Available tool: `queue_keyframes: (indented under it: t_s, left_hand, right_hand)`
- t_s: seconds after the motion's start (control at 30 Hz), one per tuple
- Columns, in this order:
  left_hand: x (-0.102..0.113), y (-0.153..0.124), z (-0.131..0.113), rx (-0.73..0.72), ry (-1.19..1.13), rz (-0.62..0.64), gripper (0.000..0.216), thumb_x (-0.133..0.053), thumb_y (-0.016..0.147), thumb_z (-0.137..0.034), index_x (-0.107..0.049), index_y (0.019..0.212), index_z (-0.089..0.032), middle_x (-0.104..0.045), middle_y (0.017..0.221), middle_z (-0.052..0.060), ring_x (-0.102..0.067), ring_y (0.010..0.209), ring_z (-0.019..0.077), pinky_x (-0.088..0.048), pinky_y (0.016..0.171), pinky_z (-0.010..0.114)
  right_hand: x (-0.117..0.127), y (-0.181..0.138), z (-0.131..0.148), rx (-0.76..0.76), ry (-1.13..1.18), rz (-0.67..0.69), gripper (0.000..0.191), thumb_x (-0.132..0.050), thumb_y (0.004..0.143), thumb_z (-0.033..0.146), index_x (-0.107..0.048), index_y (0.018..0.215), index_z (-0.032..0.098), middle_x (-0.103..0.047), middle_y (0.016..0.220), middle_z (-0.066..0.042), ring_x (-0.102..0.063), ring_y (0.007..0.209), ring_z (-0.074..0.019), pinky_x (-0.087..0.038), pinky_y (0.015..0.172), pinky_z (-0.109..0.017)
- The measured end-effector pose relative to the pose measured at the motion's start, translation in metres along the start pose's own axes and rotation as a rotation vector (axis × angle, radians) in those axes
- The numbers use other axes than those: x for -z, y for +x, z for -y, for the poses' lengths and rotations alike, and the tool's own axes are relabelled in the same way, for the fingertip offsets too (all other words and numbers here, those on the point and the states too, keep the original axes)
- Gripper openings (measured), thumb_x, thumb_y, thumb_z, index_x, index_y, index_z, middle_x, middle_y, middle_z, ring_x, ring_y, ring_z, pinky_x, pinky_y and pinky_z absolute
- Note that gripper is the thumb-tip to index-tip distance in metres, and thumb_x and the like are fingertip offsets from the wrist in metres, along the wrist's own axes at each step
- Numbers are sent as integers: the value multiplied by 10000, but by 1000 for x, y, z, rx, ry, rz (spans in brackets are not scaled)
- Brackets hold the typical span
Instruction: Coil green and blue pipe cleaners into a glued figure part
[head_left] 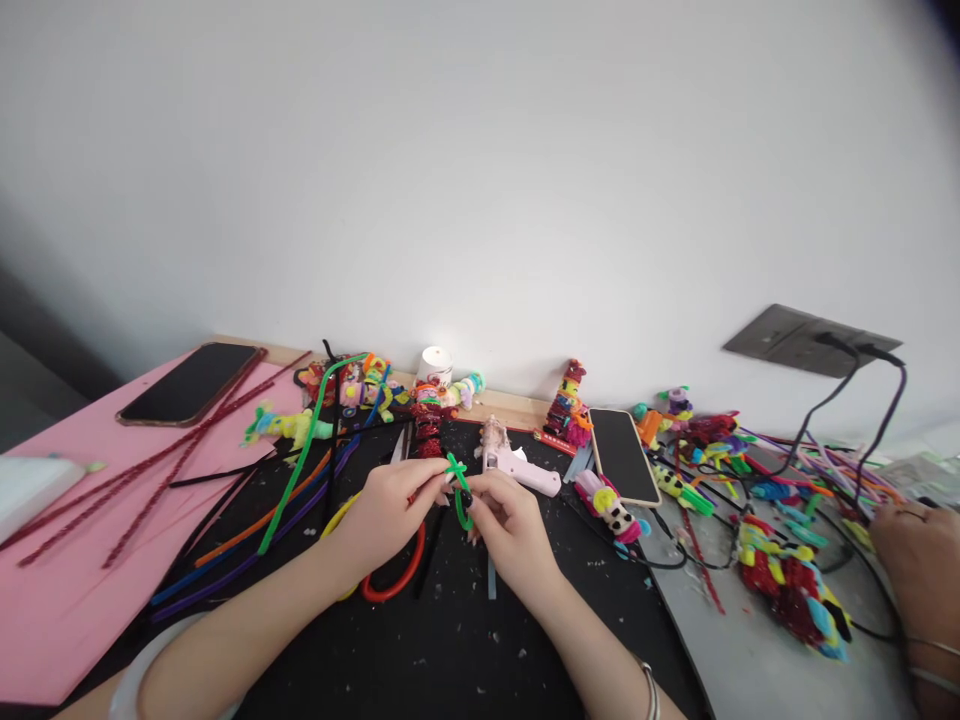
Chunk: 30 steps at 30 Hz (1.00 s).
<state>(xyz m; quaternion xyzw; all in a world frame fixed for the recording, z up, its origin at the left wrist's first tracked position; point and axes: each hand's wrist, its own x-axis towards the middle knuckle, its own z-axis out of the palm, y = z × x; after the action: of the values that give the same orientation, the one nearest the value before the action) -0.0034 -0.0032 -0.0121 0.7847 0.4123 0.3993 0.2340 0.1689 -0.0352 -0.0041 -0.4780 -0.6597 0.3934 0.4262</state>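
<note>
Fingers (429,482) of the left hand (384,512) are pinched at the crossed upper end of a green pipe cleaner (457,468); those of the right hand (511,530) are closed on its curved lower part. The piece is held up between both hands, above a black work surface (390,660). A pale pink glue gun (536,474) lies just beyond the right hand, a red loop (397,588) below the left. A white cup (436,366) stands by the wall. Left: pink sheet (67,610) bearing a dark phone (191,383). Right: a second phone (626,455), assorted pipe-cleaner figures (795,590) and another person's hand (916,550), its grip unclear.
</note>
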Motion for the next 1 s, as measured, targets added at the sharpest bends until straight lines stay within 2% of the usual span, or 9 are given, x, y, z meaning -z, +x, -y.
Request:
queue_keyframes:
  t_s: [0.07, 0.1, 0.27, 0.43, 0.6, 0.7, 0.83, 0.9, 1.0]
  left_hand:
    - [1, 0, -1, -69, 7, 47, 174, -462, 891, -192, -627, 942, -179, -702, 806, 29, -649, 694, 137, -482, 671, 224]
    - [1, -1, -2, -102, 19, 68, 190, -450, 897, -187, -630, 959, -178, -701, 829, 35, -648, 720, 140, -482, 693, 229]
    - [3, -1, -8, -236, 84, 248, 256, -383, 924, -187, -637, 958, -175, -675, 824, 44, -625, 754, 150, -469, 685, 229]
    - [3, -1, -11, -269, 108, 374, 306, -331, 937, -178, -637, 946, -178, -658, 810, 43, -610, 749, 149, -454, 683, 228]
    - [1, -1, -11, -268, 96, 376, 299, -333, 938, -190, -631, 955, -175, -652, 800, 44, -599, 745, 154, -439, 678, 237]
    - [2, 0, -14, -243, 32, 386, 265, -365, 929, -193, -630, 937, -176, -661, 814, 39, -598, 758, 152, -435, 709, 237]
    - [6, 0, -23, -168, -110, 477, 187, -441, 890, -168, -626, 889, -187, -669, 796, 17, -604, 735, 145, -436, 725, 232]
    - [7, -1, -28, -123, -206, 596, 196, -432, 890, -181, -618, 828, -180, -653, 702, 9, -607, 655, 137, -447, 662, 223]
    - [8, -3, -33, -11, -415, 738, 213, -415, 894, -208, -598, 796, -163, -669, 721, 30, -629, 602, 127, -470, 587, 202]
  right_hand:
    - [-2, 1, -3, -146, 165, -25, 58, -560, 808, 236, -546, 806, 180, -528, 651, 27, -552, 460, -108, -463, 444, -229]
    - [-3, 2, -4, -194, 242, -31, 112, -596, 785, 256, -508, 792, 186, -513, 611, 48, -555, 430, -109, -466, 425, -226]
    - [-2, 4, -4, -231, 478, 1, 269, -625, 773, 381, -437, 849, 206, -533, 637, 68, -552, 389, -97, -463, 381, -213]
    - [2, 5, -1, -289, 425, 92, 273, -533, 823, 447, -467, 786, 185, -511, 529, 71, -497, 349, -88, -405, 353, -194]
    - [4, 6, -3, -235, 309, 34, 274, -577, 790, 405, -458, 686, 181, -448, 485, 79, -390, 360, -60, -295, 352, -173]
    - [5, 5, -4, -204, 292, -39, 269, -558, 810, 400, -444, 693, 185, -380, 477, 93, -322, 375, -53, -240, 362, -172]
    - [8, 6, -5, -144, 218, -248, 277, -518, 849, 398, -410, 692, 197, -365, 481, 92, -329, 399, -66, -263, 388, -183]
    - [10, 6, -6, -135, 184, -360, 276, -501, 863, 398, -405, 697, 200, -366, 484, 90, -329, 397, -69, -266, 384, -184]
    - [13, 8, -9, -154, 239, -480, 267, -506, 863, 401, -410, 713, 202, -369, 488, 90, -316, 379, -64, -246, 360, -177]
